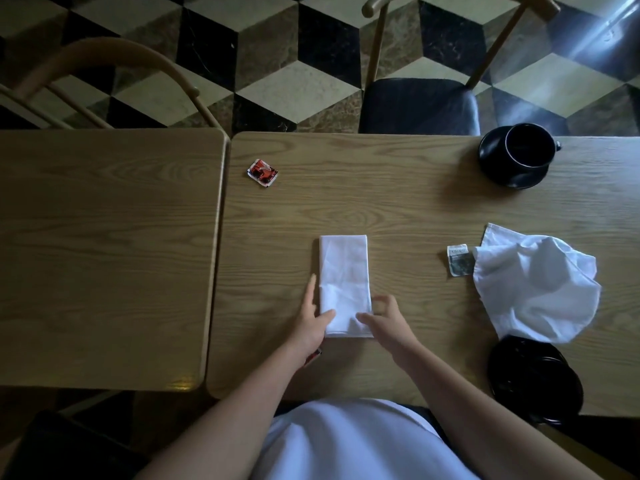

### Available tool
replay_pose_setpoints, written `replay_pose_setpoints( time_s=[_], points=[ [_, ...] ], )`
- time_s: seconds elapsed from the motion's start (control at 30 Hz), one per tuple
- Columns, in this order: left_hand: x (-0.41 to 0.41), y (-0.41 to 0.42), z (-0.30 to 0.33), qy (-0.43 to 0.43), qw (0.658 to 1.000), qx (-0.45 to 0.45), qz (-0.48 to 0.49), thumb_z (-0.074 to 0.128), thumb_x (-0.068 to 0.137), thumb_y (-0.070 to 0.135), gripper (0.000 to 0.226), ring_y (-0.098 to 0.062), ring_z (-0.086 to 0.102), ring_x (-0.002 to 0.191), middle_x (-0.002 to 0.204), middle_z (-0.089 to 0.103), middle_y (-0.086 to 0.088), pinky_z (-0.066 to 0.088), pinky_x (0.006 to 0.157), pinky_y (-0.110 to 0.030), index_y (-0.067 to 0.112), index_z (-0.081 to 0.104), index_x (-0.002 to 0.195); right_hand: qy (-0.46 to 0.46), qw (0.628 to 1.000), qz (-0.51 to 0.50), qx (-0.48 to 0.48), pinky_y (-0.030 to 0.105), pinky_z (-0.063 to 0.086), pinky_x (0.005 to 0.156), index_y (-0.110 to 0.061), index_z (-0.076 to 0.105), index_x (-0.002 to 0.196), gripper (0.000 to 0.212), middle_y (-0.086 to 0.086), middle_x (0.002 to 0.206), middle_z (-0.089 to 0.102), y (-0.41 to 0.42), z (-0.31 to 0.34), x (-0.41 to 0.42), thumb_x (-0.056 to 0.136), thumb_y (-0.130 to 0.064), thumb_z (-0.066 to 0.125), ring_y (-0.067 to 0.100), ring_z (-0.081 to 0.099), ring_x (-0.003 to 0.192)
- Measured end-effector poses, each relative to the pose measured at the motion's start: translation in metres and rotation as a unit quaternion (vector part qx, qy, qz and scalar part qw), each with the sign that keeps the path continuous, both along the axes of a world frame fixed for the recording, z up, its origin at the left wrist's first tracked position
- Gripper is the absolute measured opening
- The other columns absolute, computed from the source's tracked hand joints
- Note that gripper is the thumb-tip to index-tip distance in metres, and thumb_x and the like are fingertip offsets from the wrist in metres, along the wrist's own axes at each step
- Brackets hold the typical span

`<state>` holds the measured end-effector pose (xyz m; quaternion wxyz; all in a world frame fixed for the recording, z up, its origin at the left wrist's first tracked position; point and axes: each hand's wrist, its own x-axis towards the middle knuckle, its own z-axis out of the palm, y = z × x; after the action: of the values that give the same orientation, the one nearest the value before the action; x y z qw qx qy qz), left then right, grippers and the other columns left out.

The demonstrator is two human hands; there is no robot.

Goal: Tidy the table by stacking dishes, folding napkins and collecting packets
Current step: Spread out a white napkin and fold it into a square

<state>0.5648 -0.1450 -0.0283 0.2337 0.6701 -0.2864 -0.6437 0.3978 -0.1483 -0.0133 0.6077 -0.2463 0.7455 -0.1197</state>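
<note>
Two hands work a folded white napkin at mid-table: the left hand lies flat along its edge, thumb on the cloth, the right hand loosely curled at the near corner; whether it pinches is unclear. Squaring the edges before pressing should keep the fold neat. A red packet peeks from under the left wrist, mostly hidden

Dim, vignetted wide-angle view; glare streaks the floor top right.

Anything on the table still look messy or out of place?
Yes. The second napkin lies crumpled at the right, draped over a black plate's far edge. Two packets lie scattered, uncollected.
</note>
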Motion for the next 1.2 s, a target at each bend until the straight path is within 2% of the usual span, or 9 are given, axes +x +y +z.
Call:
replay_pose_setpoints(
  time_s=[0.07, 0.13, 0.3, 0.43, 0.67, 0.77, 0.9, 1.1, 1.2],
  points=[
    [0.001, -0.008, 0.000, -0.018, 0.994, -0.033, -0.099, 0.058, 0.095, 0.011, 0.071, -0.007, 0.042, 0.137, 0.154, 0.040, 0.002, 0.034, 0.113, -0.026, 0.029, 0.026, 0.155, -0.009, 0.999, 0.037, -0.036, 0.029, 0.047, 0.063, -0.030, 0.039, 0.127, 0.054, 0.009, 0.097, 0.067, -0.012, 0.002, -0.004, 0.085, -0.018, 0.071, 0.020, 0.064, 0.078],
    [0.000, -0.018, -0.001, -0.023, 0.991, -0.013, -0.131, 0.058, 0.096, 0.021, 0.062, -0.006, 0.031, 0.140, 0.151, 0.036, 0.010, 0.026, 0.112, -0.023, 0.028, 0.033, 0.152, -0.019, 0.993, 0.098, -0.057, 0.028, 0.045, 0.060, -0.034, 0.041, 0.130, 0.054, 0.004, 0.083, 0.062, -0.028, 0.002, -0.007, 0.087, -0.017, 0.069, 0.016, 0.058, 0.068],
    [0.000, -0.042, -0.004, -0.013, 0.997, 0.051, -0.059, 0.061, 0.093, 0.026, 0.036, -0.012, 0.059, 0.105, 0.128, 0.056, 0.001, 0.046, 0.083, -0.023, 0.027, 0.055, 0.129, -0.047, 0.991, 0.123, -0.006, 0.027, 0.040, 0.059, -0.022, 0.064, 0.122, 0.033, 0.006, 0.094, 0.062, -0.053, -0.003, -0.014, 0.090, -0.017, 0.064, 0.022, 0.057, 0.079],
    [0.006, -0.064, 0.001, 0.037, 0.992, 0.122, 0.008, 0.059, 0.092, 0.026, 0.016, -0.015, 0.065, 0.083, 0.097, 0.071, -0.004, 0.050, 0.069, -0.025, 0.017, 0.068, 0.102, -0.122, 0.992, 0.001, 0.042, 0.026, 0.039, 0.051, -0.003, 0.071, 0.108, 0.023, 0.009, 0.077, 0.064, -0.068, -0.004, -0.019, 0.093, -0.013, 0.059, 0.021, 0.057, 0.063],
    [0.018, -0.100, 0.009, 0.163, 0.952, 0.243, 0.090, 0.030, 0.094, 0.015, 0.040, -0.023, 0.070, 0.060, 0.070, 0.074, -0.016, 0.052, 0.050, -0.025, -0.006, 0.064, 0.087, -0.196, 0.967, -0.123, 0.110, 0.024, 0.055, 0.050, 0.003, 0.074, 0.075, 0.029, 0.014, 0.080, 0.077, -0.093, -0.007, -0.024, 0.089, 0.000, 0.049, 0.016, 0.070, 0.058],
    [0.017, -0.106, 0.007, 0.080, 0.968, 0.239, 0.001, 0.042, 0.090, 0.015, 0.027, -0.015, 0.063, 0.053, 0.063, 0.071, -0.007, 0.043, 0.047, -0.022, 0.001, 0.063, 0.081, -0.112, 0.991, -0.030, 0.066, 0.021, 0.045, 0.043, -0.007, 0.068, 0.076, 0.014, 0.009, 0.071, 0.069, -0.098, -0.011, -0.023, 0.088, -0.015, 0.066, 0.010, 0.058, 0.046],
    [0.012, -0.109, -0.003, -0.080, 0.979, 0.173, -0.077, 0.056, 0.091, 0.040, 0.029, -0.013, 0.049, 0.043, 0.061, 0.062, -0.005, 0.032, 0.042, -0.019, 0.013, 0.055, 0.078, 0.043, 0.994, 0.104, -0.013, 0.022, 0.038, 0.045, -0.014, 0.063, 0.063, 0.035, -0.001, 0.054, 0.060, -0.105, -0.019, -0.019, 0.087, -0.039, 0.069, 0.013, 0.049, 0.042],
    [0.002, -0.114, -0.007, -0.240, 0.963, 0.061, -0.101, 0.064, 0.085, 0.050, 0.040, -0.014, 0.050, 0.056, 0.072, 0.059, -0.002, 0.033, 0.047, -0.027, 0.016, 0.046, 0.075, 0.172, 0.968, 0.160, -0.088, 0.037, 0.051, 0.070, -0.015, 0.058, 0.088, 0.038, 0.006, 0.086, 0.071, -0.110, -0.019, -0.011, 0.083, -0.052, 0.066, 0.026, 0.066, 0.082],
    [-0.006, -0.117, -0.001, -0.309, 0.944, -0.060, -0.103, 0.071, 0.083, 0.040, 0.041, -0.021, 0.050, 0.064, 0.076, 0.058, -0.003, 0.031, 0.054, -0.032, 0.013, 0.040, 0.083, 0.188, 0.952, 0.186, -0.155, 0.036, 0.046, 0.068, -0.021, 0.050, 0.101, 0.035, 0.003, 0.087, 0.069, -0.115, -0.019, -0.007, 0.086, -0.051, 0.062, 0.030, 0.064, 0.083]
  ],
)
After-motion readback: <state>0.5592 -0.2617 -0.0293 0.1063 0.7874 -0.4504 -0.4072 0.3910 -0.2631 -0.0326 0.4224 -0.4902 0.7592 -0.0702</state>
